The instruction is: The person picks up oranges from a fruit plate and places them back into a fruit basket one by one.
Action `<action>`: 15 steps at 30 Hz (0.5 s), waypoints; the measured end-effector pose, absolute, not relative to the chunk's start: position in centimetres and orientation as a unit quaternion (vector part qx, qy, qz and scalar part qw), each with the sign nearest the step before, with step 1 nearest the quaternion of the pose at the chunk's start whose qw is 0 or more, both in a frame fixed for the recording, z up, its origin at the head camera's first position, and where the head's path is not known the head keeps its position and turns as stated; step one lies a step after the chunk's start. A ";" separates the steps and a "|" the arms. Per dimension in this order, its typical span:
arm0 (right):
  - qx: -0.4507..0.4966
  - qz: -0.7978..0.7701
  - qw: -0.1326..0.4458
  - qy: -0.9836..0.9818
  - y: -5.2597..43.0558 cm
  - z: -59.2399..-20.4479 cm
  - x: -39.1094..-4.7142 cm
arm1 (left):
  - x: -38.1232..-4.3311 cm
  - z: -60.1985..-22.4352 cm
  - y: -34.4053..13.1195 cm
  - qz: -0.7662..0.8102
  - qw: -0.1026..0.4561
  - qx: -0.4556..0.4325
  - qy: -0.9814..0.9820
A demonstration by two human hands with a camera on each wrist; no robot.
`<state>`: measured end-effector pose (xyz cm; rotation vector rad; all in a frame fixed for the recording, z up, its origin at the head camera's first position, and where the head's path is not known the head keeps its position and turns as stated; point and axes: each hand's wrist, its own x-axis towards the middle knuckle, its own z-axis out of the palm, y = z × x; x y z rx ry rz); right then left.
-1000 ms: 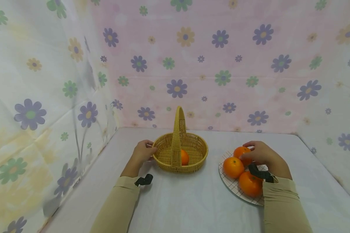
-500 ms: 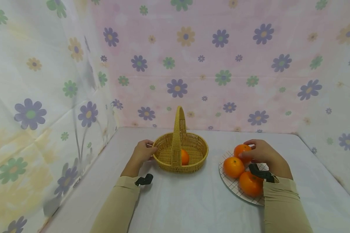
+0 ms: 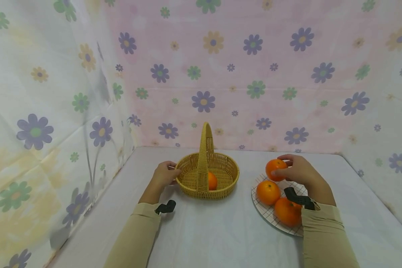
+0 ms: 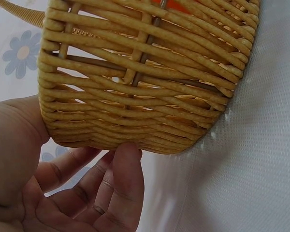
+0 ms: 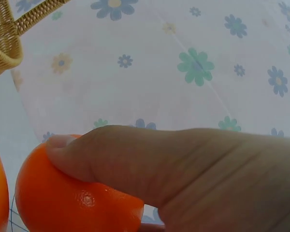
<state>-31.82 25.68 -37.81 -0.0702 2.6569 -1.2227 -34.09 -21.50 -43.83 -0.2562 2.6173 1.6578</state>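
Note:
My right hand (image 3: 301,171) grips an orange (image 3: 275,169) above the far side of a round plate (image 3: 266,213). In the right wrist view the thumb (image 5: 92,154) lies across the orange's skin, while the other fingers are mostly hidden. Two more oranges remain on the plate, one to the left (image 3: 268,192) and a nearer one (image 3: 288,211). A yellow wicker basket (image 3: 226,191) with a tall handle stands left of the plate, an orange (image 3: 212,181) inside it. My left hand (image 3: 164,174) holds the basket's left end, thumb and fingers at the rim (image 4: 111,145).
A white cloth covers the table (image 3: 214,238). Patterned flower fabric (image 3: 227,82) hangs at the back and both sides. Dark wrist mounts (image 3: 165,207) sit at both sleeves. The basket handle (image 3: 203,160) arches above its rim.
My right hand has raised the far orange off the plate and shifted it slightly left and away. The left hand and the basket have stayed in place.

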 end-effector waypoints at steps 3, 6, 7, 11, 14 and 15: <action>-0.023 -0.414 0.101 0.904 25.4 -37.4 -31.8 | -34.1 -43.8 -21.5 0.532 0.015 -0.082 0.843; -0.021 -0.407 0.095 0.908 25.1 -37.1 -31.7 | -34.1 -43.9 -21.5 0.533 0.015 -0.082 0.842; -0.020 -0.404 0.093 0.910 25.0 -37.0 -31.7 | -34.1 -43.9 -21.5 0.534 0.015 -0.081 0.841; -0.026 -0.399 0.076 0.913 24.5 -36.8 -31.6 | -34.1 -43.9 -21.5 0.538 0.016 -0.080 0.839; -0.036 -0.402 0.060 0.913 24.1 -36.7 -31.6 | -34.2 -43.9 -21.6 0.537 0.015 -0.080 0.840; -0.038 -0.404 0.056 0.912 23.9 -36.6 -31.6 | -34.2 -44.0 -21.6 0.537 0.015 -0.080 0.840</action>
